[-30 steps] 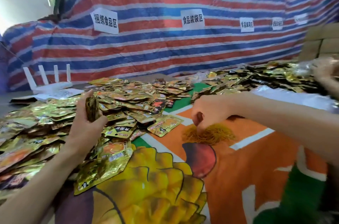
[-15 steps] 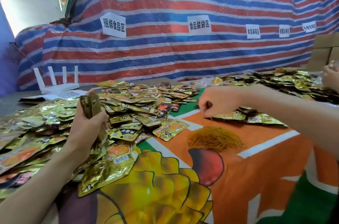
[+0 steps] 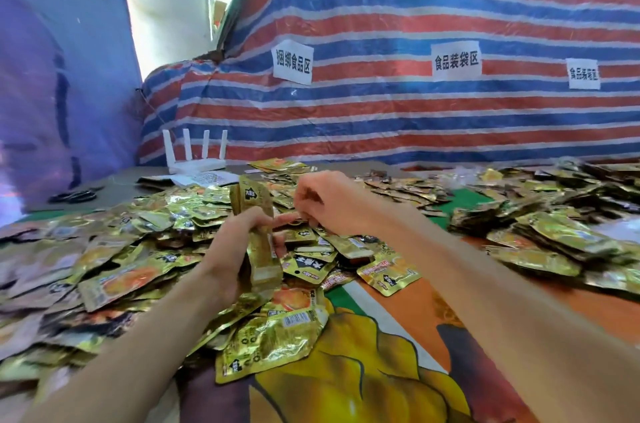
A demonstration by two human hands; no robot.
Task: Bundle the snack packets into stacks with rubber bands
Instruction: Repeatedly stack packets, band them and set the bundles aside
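Our left hand [image 3: 228, 249] is clamped round a stack [image 3: 256, 200] of packets, held upright on edge. The loose pile [image 3: 121, 266] spreads left of the stack and behind it. Our right hand [image 3: 325, 204] hovers just right of the stack with its fingers curled in. We cannot tell whether they pinch a rubber band, as none shows. We judge this the banding step: the stack is gathered but not yet tied. Next, we reckon, a band must be stretched over the stack's top and slid to its middle, with the left grip holding the edges flush.
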